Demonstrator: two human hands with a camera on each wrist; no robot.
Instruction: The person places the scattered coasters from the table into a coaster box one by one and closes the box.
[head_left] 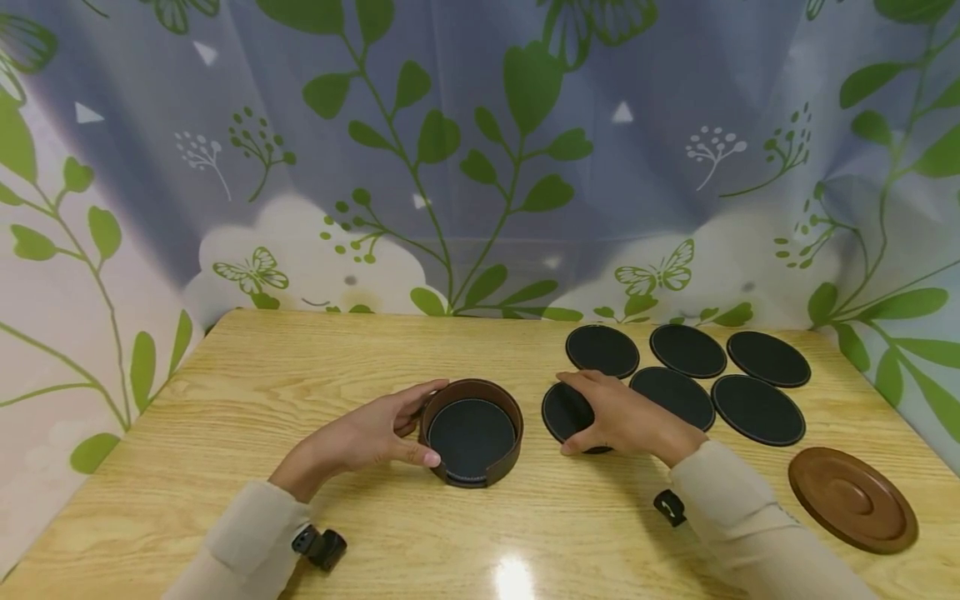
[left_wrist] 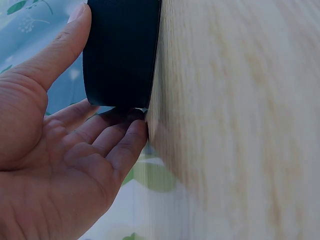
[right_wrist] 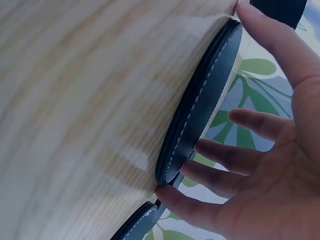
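In the head view, my left hand (head_left: 352, 440) holds a round brown holder (head_left: 507, 468) by its left side, thumb near the front notch. A black disc (head_left: 471, 437) lies inside it. My right hand (head_left: 626, 417) spans another black disc (head_left: 557, 413), thumb at its near edge and fingertips at the far one. The left wrist view has my left hand (left_wrist: 70, 145) with its thumb against the dark holder wall (left_wrist: 120, 55) and fingers around its side. In the right wrist view, my right hand (right_wrist: 265, 165) touches both ends of the stitched disc (right_wrist: 202, 105), which looks layered.
Several more black discs (head_left: 757, 408) lie in two rows at the right. A round brown wooden piece (head_left: 852, 498) rests near the table's right edge. Behind the wooden table (head_left: 315, 354) hangs a leaf-patterned curtain (head_left: 637, 150).
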